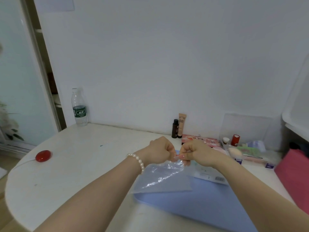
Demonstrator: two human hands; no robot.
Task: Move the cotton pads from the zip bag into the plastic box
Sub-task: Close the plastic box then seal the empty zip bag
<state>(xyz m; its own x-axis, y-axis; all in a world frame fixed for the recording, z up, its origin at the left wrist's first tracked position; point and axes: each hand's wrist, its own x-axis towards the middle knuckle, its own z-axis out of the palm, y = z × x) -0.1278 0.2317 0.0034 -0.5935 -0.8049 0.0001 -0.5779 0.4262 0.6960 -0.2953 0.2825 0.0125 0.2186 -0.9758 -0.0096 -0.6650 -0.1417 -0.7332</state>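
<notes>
A clear zip bag hangs over a blue mat in the middle of the table. Its red zip edge is held up between both hands. My left hand, with a pearl bracelet at the wrist, pinches the left side of that edge. My right hand pinches the right side, close against the left. A flat white packet with a barcode lies under my right wrist; I cannot tell whether it holds cotton pads. A clear plastic box with its lid up stands at the right by the wall.
A water bottle stands at the back left. A red round object with a white cord lies at the left. A dark bottle and a BB tube stand by the wall, a pink flat box before them. A pink bin is at the right edge.
</notes>
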